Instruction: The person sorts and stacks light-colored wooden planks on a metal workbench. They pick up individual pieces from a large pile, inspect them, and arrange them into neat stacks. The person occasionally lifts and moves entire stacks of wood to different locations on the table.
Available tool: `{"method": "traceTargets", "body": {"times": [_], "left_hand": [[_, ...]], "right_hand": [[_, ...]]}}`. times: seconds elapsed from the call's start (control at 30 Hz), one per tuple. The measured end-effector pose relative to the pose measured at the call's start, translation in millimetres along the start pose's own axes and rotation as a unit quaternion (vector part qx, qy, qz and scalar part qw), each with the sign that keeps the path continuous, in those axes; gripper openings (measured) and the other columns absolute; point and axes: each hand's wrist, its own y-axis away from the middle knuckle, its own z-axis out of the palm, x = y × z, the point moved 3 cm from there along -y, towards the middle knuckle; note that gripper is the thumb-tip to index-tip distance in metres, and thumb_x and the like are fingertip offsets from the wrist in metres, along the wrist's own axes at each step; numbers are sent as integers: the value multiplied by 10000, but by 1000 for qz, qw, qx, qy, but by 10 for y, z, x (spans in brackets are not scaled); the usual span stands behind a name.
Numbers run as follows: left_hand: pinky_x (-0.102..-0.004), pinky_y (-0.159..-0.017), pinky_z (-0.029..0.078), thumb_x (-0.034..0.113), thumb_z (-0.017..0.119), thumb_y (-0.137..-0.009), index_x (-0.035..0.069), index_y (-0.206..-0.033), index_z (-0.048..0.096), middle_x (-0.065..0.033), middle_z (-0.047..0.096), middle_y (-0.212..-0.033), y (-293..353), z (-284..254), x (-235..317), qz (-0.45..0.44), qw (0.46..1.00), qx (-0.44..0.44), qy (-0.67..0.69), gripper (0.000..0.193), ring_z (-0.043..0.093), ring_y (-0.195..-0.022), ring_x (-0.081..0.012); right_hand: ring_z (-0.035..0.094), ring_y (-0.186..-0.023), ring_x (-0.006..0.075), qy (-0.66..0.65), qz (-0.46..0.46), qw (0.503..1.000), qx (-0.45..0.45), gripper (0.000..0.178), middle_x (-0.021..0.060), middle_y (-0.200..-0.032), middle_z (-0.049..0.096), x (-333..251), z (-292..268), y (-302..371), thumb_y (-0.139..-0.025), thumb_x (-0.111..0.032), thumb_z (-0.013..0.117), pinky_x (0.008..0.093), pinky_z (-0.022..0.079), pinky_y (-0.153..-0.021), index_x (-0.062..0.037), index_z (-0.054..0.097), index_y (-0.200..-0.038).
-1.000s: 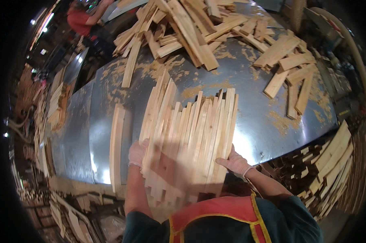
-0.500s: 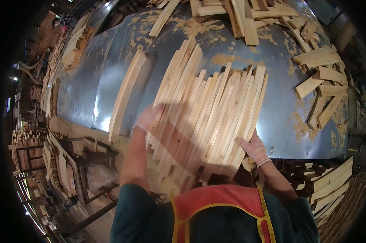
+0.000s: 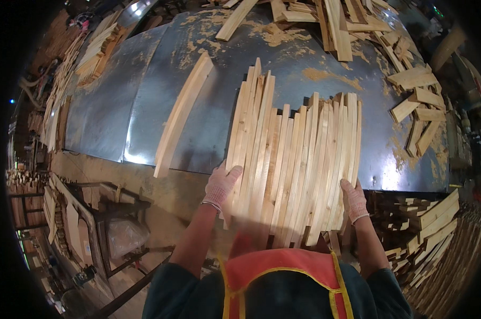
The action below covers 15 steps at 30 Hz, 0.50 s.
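Note:
A wide row of pale wooden strips (image 3: 296, 165), standing side by side and uneven at their far ends, spans the space between my hands. My left hand (image 3: 222, 186), in a light knitted glove, closes on its left side with the thumb over the outer strips. Against the opposite side presses my right hand (image 3: 354, 201), gloved alike, its thumb on top and its fingers mostly hidden. The near ends of the strips reach over the table's front edge, close to my red apron (image 3: 283, 260). One separate wooden strip (image 3: 184, 114) lies to the left on the metal table (image 3: 144, 122).
Sawdust (image 3: 325, 76) is scattered over the tabletop. Loose wood pieces (image 3: 416, 80) are heaped along the far and right sides. At lower left stands a dark metal frame (image 3: 94, 223); stacked boards (image 3: 432, 223) fill the lower right below the table edge.
The row of strips has straightened from a slant and come slightly nearer to me. My left hand has moved nearer and right with it, and both hands keep hold. The view has shifted a little.

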Motion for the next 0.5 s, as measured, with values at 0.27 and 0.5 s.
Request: {"method": "traceTargets", "body": {"times": [0.27,0.5], "left_hand": [[-417,-1176,434,449,721,-937,77,-1616,454,-192,584,-1527,407,126,-293,-106,987,-12,123,819,559,-1406,-315],[-392,-1131,461,269,680,-995,93,-1592,486,-179,648,-1439,555,210,-925,10,958,-198,209,652,597,-1340,-299]], "right_hand": [[584,-1316,274,83,22,996,-5,923,161,-1460,596,387,-353,107,-952,-232,816,390,485,-1114,-42,270,-1672],[571,-1380,312,-87,222,956,-171,752,157,-1506,593,174,-268,198,-1034,-510,630,472,466,-1175,-66,434,-1609]]}}
